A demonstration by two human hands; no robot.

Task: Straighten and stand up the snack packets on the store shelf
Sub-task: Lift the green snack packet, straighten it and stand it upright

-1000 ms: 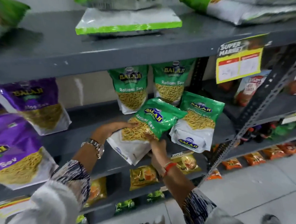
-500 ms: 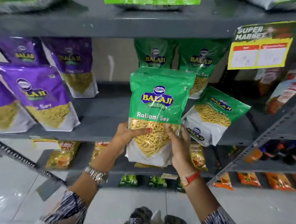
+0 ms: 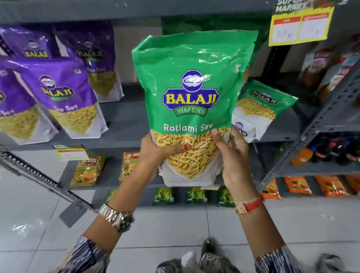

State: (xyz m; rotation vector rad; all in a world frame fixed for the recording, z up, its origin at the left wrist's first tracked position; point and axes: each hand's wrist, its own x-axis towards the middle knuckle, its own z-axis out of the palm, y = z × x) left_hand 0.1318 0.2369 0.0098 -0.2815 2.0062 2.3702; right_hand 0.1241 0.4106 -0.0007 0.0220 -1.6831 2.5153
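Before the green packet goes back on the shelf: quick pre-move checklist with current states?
1. Grip: left hand and right hand both clasp the lower part of the green Ratlami Sev packet. Ok.
2. Orientation: packet upright, label facing the camera. Ok.
3. Landing spot on the middle shelf: the held packet hides the space behind it. Cannot tell.
4. Neighbour: the green packet on the right leans tilted, not standing. Not ok.
5. Purple packets on the left: slanted too. Not ok.
6. Packet base flat enough to stand: bottom edge partly covered by the hands. Cannot tell.
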